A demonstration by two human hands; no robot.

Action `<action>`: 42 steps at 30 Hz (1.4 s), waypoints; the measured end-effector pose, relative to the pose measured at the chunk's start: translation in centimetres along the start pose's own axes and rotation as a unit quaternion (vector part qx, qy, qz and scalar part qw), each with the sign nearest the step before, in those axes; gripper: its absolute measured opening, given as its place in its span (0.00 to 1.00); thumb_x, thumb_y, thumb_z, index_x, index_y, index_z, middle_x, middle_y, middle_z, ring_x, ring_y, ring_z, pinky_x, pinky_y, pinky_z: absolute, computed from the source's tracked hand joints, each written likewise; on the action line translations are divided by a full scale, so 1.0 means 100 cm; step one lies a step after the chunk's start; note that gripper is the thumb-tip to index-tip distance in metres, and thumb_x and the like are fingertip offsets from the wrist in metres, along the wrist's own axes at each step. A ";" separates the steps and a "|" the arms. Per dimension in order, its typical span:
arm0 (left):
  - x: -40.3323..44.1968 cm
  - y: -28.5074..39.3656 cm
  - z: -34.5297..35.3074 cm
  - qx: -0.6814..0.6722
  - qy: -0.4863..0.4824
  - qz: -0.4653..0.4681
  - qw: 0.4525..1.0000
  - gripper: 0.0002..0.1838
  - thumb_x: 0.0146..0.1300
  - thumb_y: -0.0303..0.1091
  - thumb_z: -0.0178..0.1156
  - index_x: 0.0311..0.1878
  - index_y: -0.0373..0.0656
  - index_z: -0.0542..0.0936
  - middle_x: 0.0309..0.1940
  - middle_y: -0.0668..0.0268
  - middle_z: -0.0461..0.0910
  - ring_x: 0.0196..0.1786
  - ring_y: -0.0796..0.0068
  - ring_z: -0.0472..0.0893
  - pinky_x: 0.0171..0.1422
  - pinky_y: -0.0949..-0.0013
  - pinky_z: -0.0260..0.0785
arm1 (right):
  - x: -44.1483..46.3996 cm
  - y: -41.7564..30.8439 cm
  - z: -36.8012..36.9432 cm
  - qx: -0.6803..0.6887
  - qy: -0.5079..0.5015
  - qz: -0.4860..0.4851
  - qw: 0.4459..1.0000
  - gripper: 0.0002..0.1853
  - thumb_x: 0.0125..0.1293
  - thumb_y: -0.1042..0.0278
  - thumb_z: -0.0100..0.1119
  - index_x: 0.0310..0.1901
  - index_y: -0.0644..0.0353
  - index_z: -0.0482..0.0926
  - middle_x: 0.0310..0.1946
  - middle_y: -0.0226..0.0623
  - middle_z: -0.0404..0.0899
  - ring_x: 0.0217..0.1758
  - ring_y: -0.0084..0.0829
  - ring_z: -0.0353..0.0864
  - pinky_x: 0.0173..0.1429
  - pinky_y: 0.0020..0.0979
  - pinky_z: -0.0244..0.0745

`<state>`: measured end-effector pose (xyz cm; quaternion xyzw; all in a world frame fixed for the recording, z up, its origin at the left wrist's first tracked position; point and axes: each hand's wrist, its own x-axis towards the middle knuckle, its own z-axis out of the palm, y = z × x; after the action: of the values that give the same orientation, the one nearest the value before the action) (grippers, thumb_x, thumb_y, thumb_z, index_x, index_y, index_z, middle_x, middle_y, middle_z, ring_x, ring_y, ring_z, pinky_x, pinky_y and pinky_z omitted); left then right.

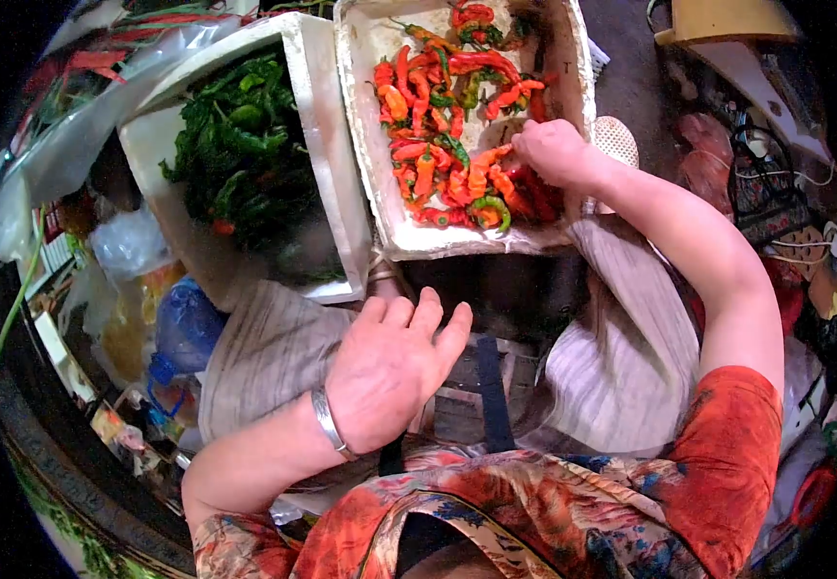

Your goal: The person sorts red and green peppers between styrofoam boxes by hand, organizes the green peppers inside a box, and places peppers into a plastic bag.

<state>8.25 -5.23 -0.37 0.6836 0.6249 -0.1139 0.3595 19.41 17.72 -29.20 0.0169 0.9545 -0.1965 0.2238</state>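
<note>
A white foam box point(346, 183) holds many red and orange peppers point(423, 87), with some green ones among them. My right hand point(552, 152) is over the right side of this box, its fingers closed at the peppers; what they hold, if anything, is hidden. Left of it stands a second white foam box point(322, 159) with dark green peppers and leaves point(245, 135). My left hand point(390, 372), with a silver bracelet at the wrist, is above my lap, its fingers spread and nothing in them, below the two boxes.
A blue plastic bottle point(185, 328) and clear plastic bags point(129, 241) lie at the left. At the right are a pink bag point(706, 164), a black basket point(768, 198) and mixed clutter. A yellow container point(727, 21) is at the upper right.
</note>
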 end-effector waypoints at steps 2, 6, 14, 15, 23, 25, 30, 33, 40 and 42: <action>-0.002 0.000 0.001 0.001 0.004 0.003 1.000 0.25 0.59 0.33 0.52 0.61 0.42 0.74 0.53 0.50 0.76 0.50 0.58 0.78 0.53 0.60 0.70 | 0.003 -0.003 -0.026 0.030 -0.049 0.024 0.998 0.09 0.55 0.70 0.63 0.38 0.56 0.84 0.37 0.48 0.84 0.45 0.43 0.85 0.43 0.43 0.81; -0.005 -0.002 0.001 -0.001 0.026 0.011 1.000 0.25 0.59 0.33 0.52 0.61 0.42 0.75 0.53 0.50 0.76 0.51 0.56 0.78 0.53 0.60 0.70 | 0.012 -0.009 -0.081 0.162 -0.122 0.006 0.979 0.16 0.52 0.63 0.68 0.40 0.61 0.77 0.41 0.47 0.80 0.47 0.53 0.80 0.49 0.47 0.77; -0.008 -0.002 0.004 -0.023 0.035 0.008 0.999 0.25 0.59 0.34 0.51 0.60 0.41 0.75 0.54 0.48 0.77 0.50 0.56 0.78 0.52 0.59 0.70 | 0.096 -0.059 -0.084 -0.017 0.218 -0.091 0.972 0.15 0.60 0.71 0.54 0.50 0.60 0.75 0.52 0.46 0.68 0.50 0.48 0.77 0.50 0.43 0.76; -0.007 -0.002 0.002 -0.020 0.033 0.009 0.999 0.25 0.59 0.34 0.51 0.60 0.41 0.75 0.54 0.48 0.77 0.50 0.56 0.78 0.52 0.59 0.70 | 0.107 -0.067 -0.083 -0.031 0.190 -0.081 0.978 0.16 0.61 0.70 0.53 0.51 0.59 0.74 0.52 0.46 0.68 0.49 0.46 0.77 0.50 0.43 0.77; -0.014 -0.006 -0.005 -0.028 0.011 -0.001 1.000 0.27 0.58 0.33 0.53 0.64 0.40 0.72 0.57 0.47 0.74 0.52 0.56 0.77 0.55 0.61 0.67 | 0.103 -0.025 -0.082 -0.029 0.187 0.070 0.979 0.25 0.55 0.64 0.66 0.54 0.55 0.71 0.47 0.48 0.74 0.45 0.48 0.83 0.44 0.48 0.81; -0.017 -0.007 -0.005 -0.030 0.007 -0.004 1.000 0.28 0.58 0.33 0.53 0.64 0.40 0.71 0.57 0.47 0.74 0.53 0.56 0.77 0.55 0.60 0.67 | 0.086 0.009 -0.083 -0.003 0.214 0.062 0.975 0.16 0.61 0.72 0.55 0.52 0.56 0.70 0.44 0.52 0.75 0.43 0.51 0.83 0.43 0.47 0.80; -0.017 -0.007 -0.001 -0.059 0.010 -0.003 0.998 0.27 0.58 0.33 0.52 0.64 0.39 0.71 0.57 0.45 0.74 0.55 0.53 0.76 0.55 0.59 0.67 | 0.030 0.029 -0.081 0.019 0.228 0.097 0.969 0.22 0.60 0.66 0.62 0.56 0.53 0.70 0.45 0.49 0.76 0.47 0.51 0.80 0.48 0.47 0.77; -0.014 -0.009 0.002 -0.037 0.061 0.027 0.997 0.25 0.58 0.32 0.51 0.60 0.33 0.73 0.51 0.45 0.76 0.43 0.61 0.76 0.47 0.63 0.66 | 0.026 0.028 -0.081 0.059 0.203 0.121 0.970 0.19 0.62 0.66 0.60 0.54 0.54 0.71 0.43 0.45 0.76 0.50 0.48 0.78 0.50 0.45 0.75; -0.012 -0.002 0.000 -0.051 0.000 0.000 0.999 0.28 0.57 0.34 0.54 0.63 0.40 0.71 0.56 0.47 0.75 0.55 0.55 0.76 0.56 0.60 0.67 | 0.035 0.015 -0.099 0.027 0.281 0.156 0.947 0.22 0.63 0.70 0.56 0.60 0.50 0.69 0.51 0.44 0.74 0.50 0.48 0.80 0.51 0.45 0.78; -0.010 -0.004 0.004 -0.026 0.059 0.032 0.997 0.25 0.58 0.32 0.51 0.59 0.33 0.73 0.51 0.45 0.77 0.42 0.62 0.76 0.47 0.63 0.66 | 0.038 0.000 -0.094 0.040 0.291 0.082 0.953 0.23 0.61 0.75 0.54 0.59 0.50 0.71 0.51 0.43 0.72 0.50 0.48 0.80 0.50 0.44 0.80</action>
<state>7.80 -6.28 -0.17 0.6993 0.6256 -0.0454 0.3429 12.00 21.07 -23.14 0.1601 0.9651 -0.2016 -0.0488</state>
